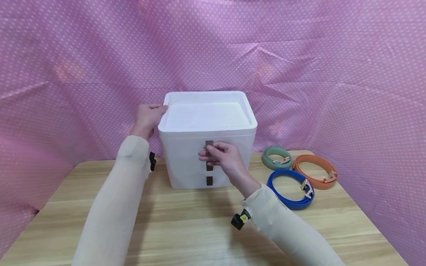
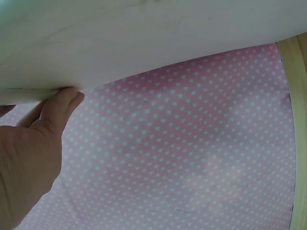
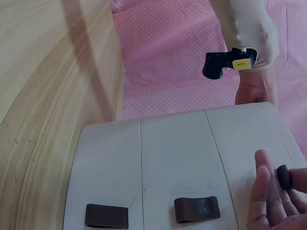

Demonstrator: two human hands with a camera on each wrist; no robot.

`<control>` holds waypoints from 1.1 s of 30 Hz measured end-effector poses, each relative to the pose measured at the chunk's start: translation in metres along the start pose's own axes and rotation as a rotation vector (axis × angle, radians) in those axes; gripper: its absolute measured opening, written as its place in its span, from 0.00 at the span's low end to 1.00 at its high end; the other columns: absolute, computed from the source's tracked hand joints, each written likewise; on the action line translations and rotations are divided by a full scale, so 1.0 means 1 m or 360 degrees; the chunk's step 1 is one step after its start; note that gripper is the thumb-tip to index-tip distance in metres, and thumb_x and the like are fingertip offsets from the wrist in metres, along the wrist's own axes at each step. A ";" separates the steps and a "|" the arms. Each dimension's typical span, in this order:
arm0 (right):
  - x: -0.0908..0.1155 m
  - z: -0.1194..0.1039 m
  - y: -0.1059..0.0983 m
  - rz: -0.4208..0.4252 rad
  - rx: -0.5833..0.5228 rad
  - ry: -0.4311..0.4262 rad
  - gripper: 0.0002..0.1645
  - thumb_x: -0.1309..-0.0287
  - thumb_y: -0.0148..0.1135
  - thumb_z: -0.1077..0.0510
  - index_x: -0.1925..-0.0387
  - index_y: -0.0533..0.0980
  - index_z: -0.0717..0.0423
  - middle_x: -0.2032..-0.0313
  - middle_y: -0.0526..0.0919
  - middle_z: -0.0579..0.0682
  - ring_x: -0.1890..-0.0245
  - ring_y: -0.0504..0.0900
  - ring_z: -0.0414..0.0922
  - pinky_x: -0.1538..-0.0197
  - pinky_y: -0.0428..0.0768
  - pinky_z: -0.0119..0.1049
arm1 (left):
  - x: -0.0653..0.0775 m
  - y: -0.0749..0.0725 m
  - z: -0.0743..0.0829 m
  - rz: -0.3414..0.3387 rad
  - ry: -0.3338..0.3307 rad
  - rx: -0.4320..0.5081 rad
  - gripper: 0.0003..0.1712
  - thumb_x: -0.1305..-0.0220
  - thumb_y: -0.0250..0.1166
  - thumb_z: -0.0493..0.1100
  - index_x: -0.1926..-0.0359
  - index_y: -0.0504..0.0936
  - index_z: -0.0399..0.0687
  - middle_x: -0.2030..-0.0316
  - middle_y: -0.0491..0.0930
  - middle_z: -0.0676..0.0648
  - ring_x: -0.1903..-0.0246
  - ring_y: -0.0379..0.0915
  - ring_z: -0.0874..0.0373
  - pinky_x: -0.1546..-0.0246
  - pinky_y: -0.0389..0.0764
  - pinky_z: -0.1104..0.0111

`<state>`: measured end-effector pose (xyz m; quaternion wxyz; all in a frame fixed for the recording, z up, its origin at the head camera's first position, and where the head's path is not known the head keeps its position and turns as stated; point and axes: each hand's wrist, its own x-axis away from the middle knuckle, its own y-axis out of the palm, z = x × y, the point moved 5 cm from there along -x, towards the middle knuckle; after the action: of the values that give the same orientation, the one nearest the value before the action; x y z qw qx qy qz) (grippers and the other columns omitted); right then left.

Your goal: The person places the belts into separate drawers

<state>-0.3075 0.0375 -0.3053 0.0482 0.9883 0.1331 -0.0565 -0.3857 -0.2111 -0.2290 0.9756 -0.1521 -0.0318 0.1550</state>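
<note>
A white box (image 1: 186, 159) walls off the way ahead of the right hand (image 1: 226, 157), whose thumb and fingers pinch the top tab (image 1: 209, 144); directly below, the middle tab (image 3: 196, 209) and bottom tab (image 3: 108, 216) jut into the downward path along the front. Nearer the person than that hand, the bench (image 1: 186, 225) offers a wide lane between the forearms, cut into by a black wrist camera (image 1: 237, 221) beneath the right cuff. To the hand's right, a green belt (image 1: 267, 161), blue belt (image 1: 293, 205) and orange belt (image 1: 321, 184) lie coiled and low, with room above. The left hand (image 1: 148, 116) occupies the box's upper left edge, a dotted curtain (image 1: 206, 48) beyond it; open air spans the box top to its right.
</note>
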 end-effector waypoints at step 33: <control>0.012 0.002 -0.004 -0.0108 -0.0038 -0.0150 0.13 0.31 0.57 0.60 0.56 0.79 0.68 0.63 0.87 0.59 0.62 0.87 0.52 0.56 0.84 0.50 | 0.004 0.004 -0.007 -0.0028 0.0031 0.0157 0.30 0.30 0.59 0.57 0.33 0.72 0.50 0.36 0.71 0.44 0.44 0.74 0.52 0.53 0.81 0.68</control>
<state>-0.2977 0.0441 -0.3087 0.0641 0.9788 0.1647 -0.1030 -0.3821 -0.2078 -0.2372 0.9835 -0.1051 -0.0159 0.1462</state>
